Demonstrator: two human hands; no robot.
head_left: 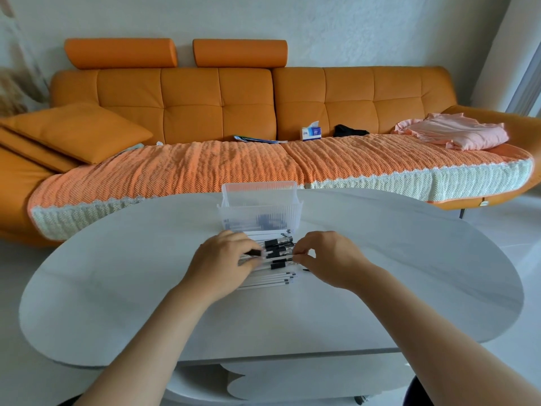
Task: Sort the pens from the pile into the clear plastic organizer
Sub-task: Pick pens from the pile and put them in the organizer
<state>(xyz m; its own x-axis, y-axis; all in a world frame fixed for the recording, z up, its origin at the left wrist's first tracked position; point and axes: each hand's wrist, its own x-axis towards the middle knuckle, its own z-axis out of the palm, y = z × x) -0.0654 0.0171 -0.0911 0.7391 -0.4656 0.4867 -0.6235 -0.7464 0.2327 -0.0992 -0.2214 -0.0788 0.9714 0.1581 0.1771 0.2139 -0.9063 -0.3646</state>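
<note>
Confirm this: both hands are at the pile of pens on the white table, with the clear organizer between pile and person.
One error: the head view shows the clear organizer beyond the pile of pens, toward the sofa. The left hand and right hand are at the pile on the white table.

Orange sofa [219, 95] behind the white surface [409, 273], tissue box [311, 133], pink garment [456, 134], orange cushion [73, 131], black item [349, 131] on its seat

One organizer [260, 209], one pen pile [275, 277], one left hand [222, 262], one right hand [330, 259].
</note>
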